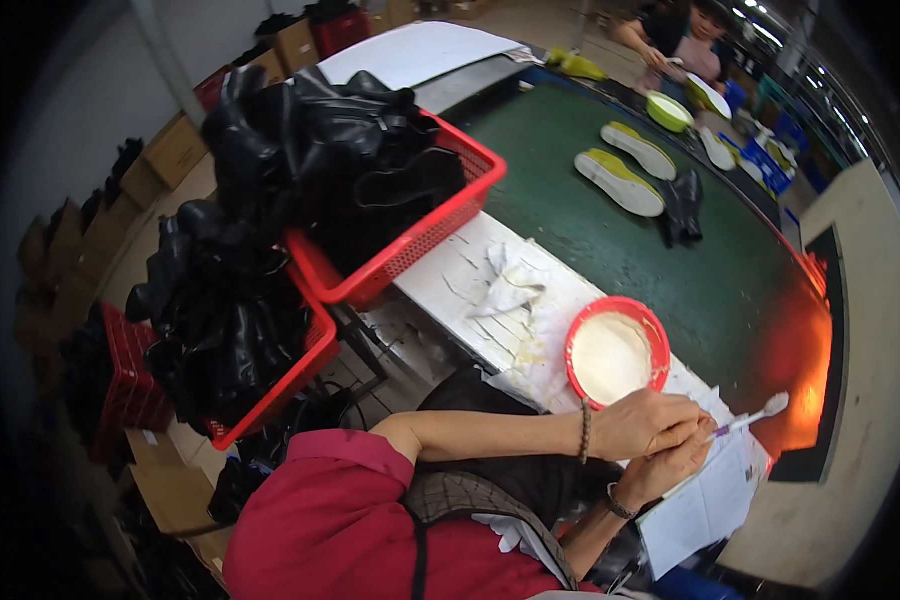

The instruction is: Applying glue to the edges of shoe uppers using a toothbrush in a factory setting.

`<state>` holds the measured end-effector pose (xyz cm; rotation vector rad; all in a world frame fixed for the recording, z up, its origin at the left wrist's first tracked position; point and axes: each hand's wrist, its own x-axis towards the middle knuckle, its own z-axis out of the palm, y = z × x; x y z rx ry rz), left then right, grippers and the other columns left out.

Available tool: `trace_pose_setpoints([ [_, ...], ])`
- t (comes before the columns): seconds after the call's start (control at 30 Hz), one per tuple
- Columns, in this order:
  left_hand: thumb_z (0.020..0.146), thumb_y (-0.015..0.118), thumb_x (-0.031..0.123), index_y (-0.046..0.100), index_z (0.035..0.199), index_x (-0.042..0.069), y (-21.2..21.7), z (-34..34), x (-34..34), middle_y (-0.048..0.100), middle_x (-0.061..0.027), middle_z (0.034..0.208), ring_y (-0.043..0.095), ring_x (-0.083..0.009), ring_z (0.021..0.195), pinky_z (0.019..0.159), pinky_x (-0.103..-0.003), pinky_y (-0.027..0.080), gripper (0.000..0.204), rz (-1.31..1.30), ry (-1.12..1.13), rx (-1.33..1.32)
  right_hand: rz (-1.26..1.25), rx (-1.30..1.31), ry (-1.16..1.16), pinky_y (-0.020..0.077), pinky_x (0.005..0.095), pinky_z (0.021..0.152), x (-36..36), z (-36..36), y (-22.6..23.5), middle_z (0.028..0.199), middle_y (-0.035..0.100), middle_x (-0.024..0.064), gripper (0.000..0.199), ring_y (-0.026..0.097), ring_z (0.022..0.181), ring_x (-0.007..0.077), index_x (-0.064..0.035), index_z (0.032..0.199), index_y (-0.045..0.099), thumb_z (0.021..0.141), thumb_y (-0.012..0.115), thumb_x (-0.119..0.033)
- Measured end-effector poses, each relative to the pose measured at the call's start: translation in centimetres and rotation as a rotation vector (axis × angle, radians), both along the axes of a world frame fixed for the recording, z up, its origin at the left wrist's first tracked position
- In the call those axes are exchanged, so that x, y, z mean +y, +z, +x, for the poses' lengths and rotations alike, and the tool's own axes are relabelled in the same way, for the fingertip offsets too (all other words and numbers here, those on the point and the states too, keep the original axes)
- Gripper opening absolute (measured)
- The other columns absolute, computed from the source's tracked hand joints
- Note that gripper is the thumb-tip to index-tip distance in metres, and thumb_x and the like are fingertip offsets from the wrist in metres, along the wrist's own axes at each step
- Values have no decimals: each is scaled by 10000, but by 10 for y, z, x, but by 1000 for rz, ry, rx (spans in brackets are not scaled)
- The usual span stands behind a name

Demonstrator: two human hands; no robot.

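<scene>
Left hand (pixel 650 424), its hold unclear, touches the right hand (pixel 670 466), which grasps a white toothbrush (pixel 754 416) near a red bowl (pixel 574 352) of cream-coloured paste (pixel 610 358).

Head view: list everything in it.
baskets: at least three, red, left
leather footwear: many, black, in baskets
boxes: several, brown, left
work surface: one, green, right
soles: two, white and yellow, on surface
leather item: one, black, beside soles
bowl: one, red, centre
cloth: one, white, beside bowl
smaller bowl: one, green, upper right
sheet: one, white, top
papers: several, white, lower right
worker: one, dark clothes, upper right
brush: one, white, lower right
sleeve: one, crimson, lower left
hands: two, bare, at brush
</scene>
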<state>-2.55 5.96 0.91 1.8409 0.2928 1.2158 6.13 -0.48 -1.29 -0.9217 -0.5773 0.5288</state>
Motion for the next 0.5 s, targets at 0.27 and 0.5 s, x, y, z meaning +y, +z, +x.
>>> trace_pose_setpoints([
  [0.27,846,677,7,659,857,23,10,-56,10,606,-78,811,621,-228,700,619,-333,496,27,63,34,-228,-81,-94,89,273,203,472,27,-11,13,657,421,-64,288,348,548,17,-93,812,498,1065,555,-219],
  [0.5,887,667,11,696,1092,-2,4,-62,3,615,-80,873,656,-265,811,731,-344,536,208,-29,219,-56,-58,-310,4,306,156,539,46,-45,-1,777,550,0,244,436,602,22,-31,996,575,1058,570,-266],
])
